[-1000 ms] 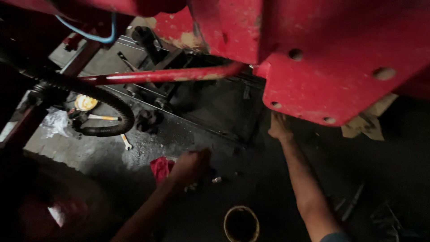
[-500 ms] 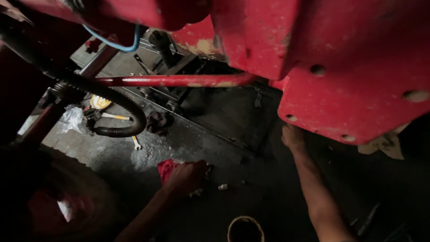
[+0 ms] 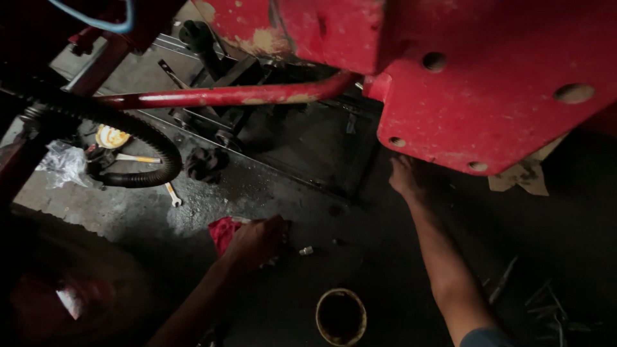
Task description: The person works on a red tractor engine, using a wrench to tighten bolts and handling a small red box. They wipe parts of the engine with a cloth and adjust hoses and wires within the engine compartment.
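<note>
The left hand (image 3: 257, 241) reaches down to the oily floor (image 3: 270, 186), fingers curled over a red rag (image 3: 223, 231). The right hand (image 3: 406, 177) stretches under the red plate (image 3: 488, 90); its fingers' state cannot be told.

Repair workshop: red machine frame (image 3: 488, 83), wrench (image 3: 172, 194), oily concrete floor (image 3: 212, 193).

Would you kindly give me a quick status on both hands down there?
Left hand down on the floor at the red rag, grip unclear. Right hand flat on the floor under the red plate. Small bolt loose beside left hand.
</note>
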